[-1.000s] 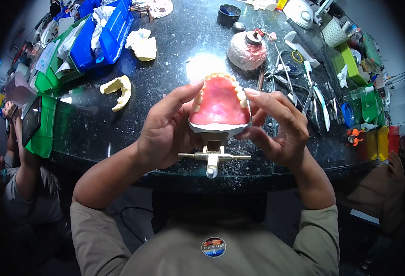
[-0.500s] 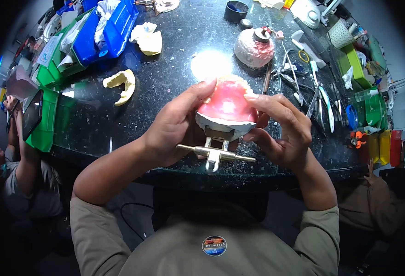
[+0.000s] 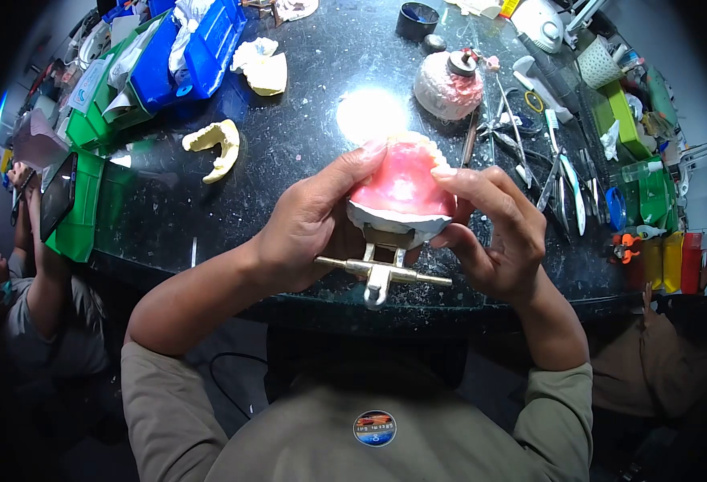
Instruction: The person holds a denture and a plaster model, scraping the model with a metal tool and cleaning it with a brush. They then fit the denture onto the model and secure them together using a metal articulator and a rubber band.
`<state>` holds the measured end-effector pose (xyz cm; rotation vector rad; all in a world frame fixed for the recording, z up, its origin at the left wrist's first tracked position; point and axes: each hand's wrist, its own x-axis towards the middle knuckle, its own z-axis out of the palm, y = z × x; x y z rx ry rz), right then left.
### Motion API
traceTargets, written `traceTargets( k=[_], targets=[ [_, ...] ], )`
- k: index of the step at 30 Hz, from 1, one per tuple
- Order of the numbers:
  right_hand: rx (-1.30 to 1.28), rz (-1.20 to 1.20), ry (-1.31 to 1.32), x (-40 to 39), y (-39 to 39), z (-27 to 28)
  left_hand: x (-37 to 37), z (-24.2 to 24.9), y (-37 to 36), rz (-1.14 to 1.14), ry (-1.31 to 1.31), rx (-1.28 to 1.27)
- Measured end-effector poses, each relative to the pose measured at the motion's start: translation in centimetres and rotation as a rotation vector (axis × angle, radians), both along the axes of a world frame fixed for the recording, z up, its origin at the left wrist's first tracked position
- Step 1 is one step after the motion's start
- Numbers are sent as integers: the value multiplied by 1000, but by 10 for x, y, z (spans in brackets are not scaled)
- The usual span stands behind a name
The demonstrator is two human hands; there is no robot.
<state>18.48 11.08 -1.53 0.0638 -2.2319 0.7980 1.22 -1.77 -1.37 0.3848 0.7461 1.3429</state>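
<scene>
Both hands grip the pink denture model (image 3: 401, 189) above the near edge of the table (image 3: 305, 161): left hand (image 3: 305, 229) and right hand (image 3: 494, 233) closed on its sides, fingertips at the teeth, metal articulator (image 3: 379, 273) hanging below. This looks like inspection; turning it calls for steady hold. A plaster cast (image 3: 215, 145) lies well apart.

Place: a dental laboratory is showing.
Evidence: plaster casts (image 3: 215, 145), hand instruments (image 3: 566, 181) and parts bins (image 3: 173, 56) are crowding the dark bench (image 3: 289, 177).
</scene>
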Motion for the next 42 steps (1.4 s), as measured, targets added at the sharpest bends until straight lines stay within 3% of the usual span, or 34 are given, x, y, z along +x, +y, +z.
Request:
traceTargets(
  k=[6,9,18,33,42],
  targets=[
    [36,11,45,0,-2,6,3,5,-2,-17,-68,-16],
    [40,13,53,0,-4,9,-1,-2,-1,-99,-270,58],
    [18,16,34,0,-7,12,-2,-1,-1,-69,-330,4],
    [13,9,27,2,-3,9,2,11,-3,15,53,3],
    [7,16,22,2,-1,8,-2,4,-3,-39,32,62]
  ],
)
